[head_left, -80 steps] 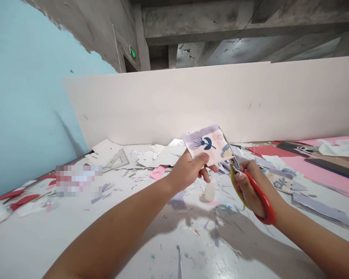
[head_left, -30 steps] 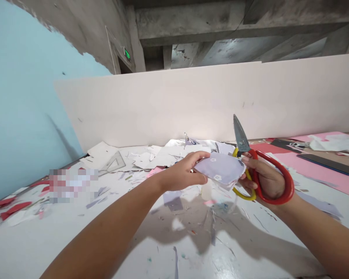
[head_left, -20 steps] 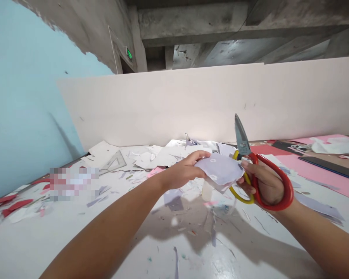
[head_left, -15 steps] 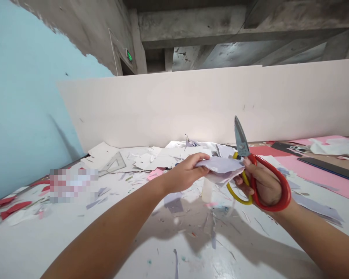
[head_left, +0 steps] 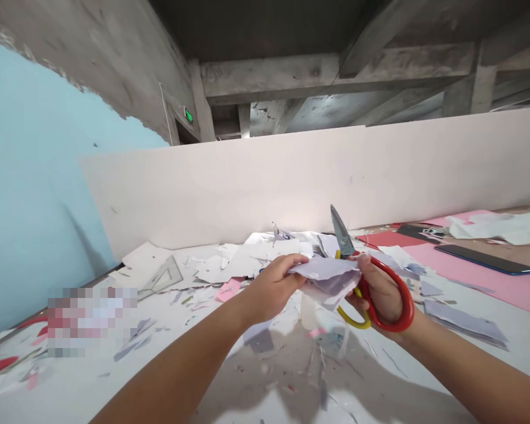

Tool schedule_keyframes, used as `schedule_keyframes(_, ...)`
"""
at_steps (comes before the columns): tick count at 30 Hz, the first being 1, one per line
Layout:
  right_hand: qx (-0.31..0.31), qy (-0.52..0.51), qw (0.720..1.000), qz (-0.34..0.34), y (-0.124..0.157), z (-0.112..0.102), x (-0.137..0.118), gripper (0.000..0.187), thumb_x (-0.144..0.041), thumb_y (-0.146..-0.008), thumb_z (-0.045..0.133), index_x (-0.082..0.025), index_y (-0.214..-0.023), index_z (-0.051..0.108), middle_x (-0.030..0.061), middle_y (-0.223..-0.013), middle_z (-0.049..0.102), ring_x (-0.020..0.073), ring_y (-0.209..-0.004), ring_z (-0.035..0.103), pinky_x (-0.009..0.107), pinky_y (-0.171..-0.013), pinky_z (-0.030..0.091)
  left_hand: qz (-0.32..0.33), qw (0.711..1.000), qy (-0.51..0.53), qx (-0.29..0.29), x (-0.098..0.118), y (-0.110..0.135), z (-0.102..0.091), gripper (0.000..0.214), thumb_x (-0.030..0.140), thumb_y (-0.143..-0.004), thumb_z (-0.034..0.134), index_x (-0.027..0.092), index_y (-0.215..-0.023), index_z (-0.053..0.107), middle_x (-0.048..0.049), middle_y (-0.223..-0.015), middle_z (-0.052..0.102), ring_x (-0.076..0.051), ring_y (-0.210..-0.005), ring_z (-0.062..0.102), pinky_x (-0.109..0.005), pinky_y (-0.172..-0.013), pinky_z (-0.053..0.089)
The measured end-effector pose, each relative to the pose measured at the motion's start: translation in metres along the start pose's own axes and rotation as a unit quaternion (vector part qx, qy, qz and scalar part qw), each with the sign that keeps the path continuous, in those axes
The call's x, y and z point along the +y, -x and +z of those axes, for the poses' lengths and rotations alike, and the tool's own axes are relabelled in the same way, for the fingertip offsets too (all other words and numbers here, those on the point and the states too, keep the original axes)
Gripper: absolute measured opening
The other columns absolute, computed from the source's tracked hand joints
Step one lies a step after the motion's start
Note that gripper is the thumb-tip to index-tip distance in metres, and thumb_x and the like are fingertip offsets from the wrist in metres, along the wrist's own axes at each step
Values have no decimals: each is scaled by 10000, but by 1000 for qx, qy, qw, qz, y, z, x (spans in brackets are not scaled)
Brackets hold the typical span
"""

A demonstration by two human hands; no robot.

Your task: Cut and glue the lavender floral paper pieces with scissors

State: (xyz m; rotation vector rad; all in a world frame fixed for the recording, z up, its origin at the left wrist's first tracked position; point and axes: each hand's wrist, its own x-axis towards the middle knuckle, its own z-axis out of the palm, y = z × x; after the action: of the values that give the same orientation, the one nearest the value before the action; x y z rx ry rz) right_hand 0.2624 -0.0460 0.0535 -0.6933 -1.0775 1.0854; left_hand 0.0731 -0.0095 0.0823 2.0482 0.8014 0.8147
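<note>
Red-handled scissors (head_left: 367, 290) sit firmly in my right grip (head_left: 378, 292), blades together, while my left grip (head_left: 274, 287) pinches lilac paper (head_left: 325, 280). A slip could drive the point into my fingers.

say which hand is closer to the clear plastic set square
Left. The left hand, pinching the lilac paper, is to the right of the set square; the right hand, gripping the red-handled scissors, is farther right.

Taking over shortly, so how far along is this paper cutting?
Done: paper offcuts litter the white table. In hand: the left hand and right hand hold a lilac paper piece, scissors closed in the right. Still left: lilac sheets lie nearby, perhaps uncut.
</note>
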Motion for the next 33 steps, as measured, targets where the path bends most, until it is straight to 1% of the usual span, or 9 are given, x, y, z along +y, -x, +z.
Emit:
schedule_keyframes(3, 3, -26, 1000, 13, -1, -2, 0, 460, -593, -636, 605, -157, -572, 472, -40, -418, 497, 7, -278, 346, 120, -288, 213, -32, 999, 18, -12, 5, 1, 2, 404, 454, -804, 410, 271, -1155, 488, -59, -1038, 519, -128, -757, 474, -253, -645, 367)
schedule_keyframes(7, -16, -4, 1000, -11, 0, -5, 2, 506, -646, -624, 571, -150, -579, 484, -26, -437, 515, -1, -281, 345, 120, -302, 208, -60, 997, 44, -8, 5, -2, 3, 439, 522, -800, 371, 275, -1143, 488, -31, -854, 524, -110, -677, 450, -239, -594, 345)
schedule_keyframes(14, -49, 14, 998, -40, 2, -5, 3, 465, -609, -592, 625, -170, -626, 475, -28, -466, 505, 6, -296, 334, 132, -304, 207, -39, 996, 71, -25, 5, -3, 0, 460, 544, -807, 337, 258, -1129, 499, -2, -732, 478, -87, -605, 388, -223, -549, 302)
schedule_keyframes(19, -62, 20, 996, -52, 3, -6, 5, 367, -441, -612, 702, -210, -775, 469, -67, -504, 488, 3, -320, 327, 126, -327, 228, -30, 997, 55, -35, 7, -1, -6, 429, 544, -802, 344, 205, -949, 561, 34, -598, 359, -77, -533, 304, -226, -499, 234)
schedule_keyframes(22, -55, 51, 997, -29, 4, -2, 2, 348, -457, -654, 666, -189, -692, 447, -77, -459, 427, 5, -327, 318, 125, -324, 230, -29, 997, 61, -35, 8, -1, -11, 421, 557, -779, 381, 174, -823, 548, 36, -579, 369, -75, -512, 293, -232, -489, 224)
schedule_keyframes(25, -2, 69, 998, 12, 5, 4, -3, 397, -521, -665, 623, -184, -630, 417, -76, -451, 403, 11, -331, 308, 122, -297, 227, -15, 994, 97, -57, 7, -1, -15, 442, 589, -758, 388, 161, -717, 491, 31, -612, 392, -60, -500, 300, -229, -497, 241)
schedule_keyframes(29, 22, 83, 996, 40, 3, 10, -3, 396, -543, -722, 547, -186, -631, 403, -70, -503, 425, 14, -343, 320, 111, -269, 235, 6, 988, 135, -81, 7, 0, -15, 400, 532, -670, 568, 161, -808, 512, 12, -696, 444, -63, -546, 359, -222, -525, 276)
schedule_keyframes(31, 10, 86, 995, 46, 5, 12, 0, 381, -535, -745, 526, -191, -650, 393, -69, -523, 442, 17, -349, 335, 107, -267, 244, 3, 987, 145, -69, 8, 2, -12, 372, 453, -646, 630, 164, -855, 524, 11, -701, 460, -73, -575, 379, -221, -545, 292)
schedule_keyframes(33, 9, 84, 995, 55, 8, 14, 3, 356, -528, -741, 537, -208, -704, 388, -75, -524, 453, 21, -342, 334, 107, -266, 246, 1, 989, 142, -34, 8, 3, -10, 318, 422, -680, 600, 167, -857, 527, 10, -701, 470, -80, -587, 391, -226, -560, 309)
